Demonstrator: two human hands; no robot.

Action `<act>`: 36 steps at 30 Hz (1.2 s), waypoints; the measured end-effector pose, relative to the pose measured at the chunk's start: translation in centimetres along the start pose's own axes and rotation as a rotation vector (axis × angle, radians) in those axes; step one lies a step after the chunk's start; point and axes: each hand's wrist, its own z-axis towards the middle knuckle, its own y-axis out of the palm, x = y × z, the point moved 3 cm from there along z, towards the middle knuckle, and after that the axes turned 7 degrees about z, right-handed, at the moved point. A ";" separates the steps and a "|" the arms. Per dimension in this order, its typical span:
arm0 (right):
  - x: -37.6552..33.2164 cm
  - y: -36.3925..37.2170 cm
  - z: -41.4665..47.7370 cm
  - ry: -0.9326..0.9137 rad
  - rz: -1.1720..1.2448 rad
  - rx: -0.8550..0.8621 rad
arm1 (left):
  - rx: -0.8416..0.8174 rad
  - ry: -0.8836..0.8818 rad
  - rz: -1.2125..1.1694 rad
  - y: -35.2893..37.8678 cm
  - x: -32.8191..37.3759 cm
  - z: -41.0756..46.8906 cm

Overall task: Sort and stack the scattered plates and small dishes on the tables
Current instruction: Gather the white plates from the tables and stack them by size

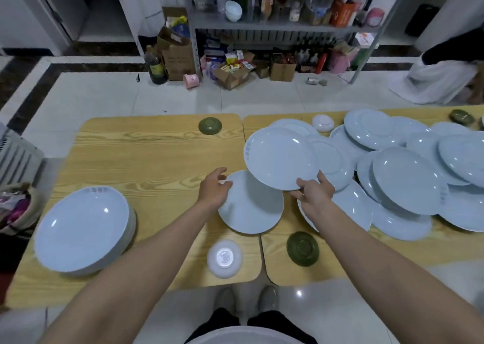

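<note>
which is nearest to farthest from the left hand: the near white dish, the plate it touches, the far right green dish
1. plate it touches, at the left hand
2. near white dish, front edge
3. far right green dish, back right

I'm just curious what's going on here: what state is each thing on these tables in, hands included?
Right hand: holds raised plate by its rim.
Left hand: on near plate rim; grip unclear.
Stack: neat, left table.
Pile: scattered, overlapping, right table.
Near green dish: upside down.
Near white dish: upside down.
</note>
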 end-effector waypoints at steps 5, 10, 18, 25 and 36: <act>0.0 -0.6 -0.8 -0.021 0.010 -0.010 | 0.016 -0.062 0.199 0.2 -4.5 -1.9; 0.1 -1.6 -0.8 -0.026 0.003 -0.036 | 0.021 -0.118 0.229 1.3 -6.4 -2.5; 0.3 -3.7 -0.2 0.001 -0.030 0.011 | 0.018 -0.189 -0.011 3.8 -7.4 -2.7; -0.1 -4.4 -0.1 0.021 -0.016 0.001 | 0.011 -0.281 -0.344 4.9 -6.9 -2.1; -2.7 -2.7 -0.1 -0.037 0.018 -0.126 | 0.084 -0.296 -0.707 4.3 -4.3 -3.0</act>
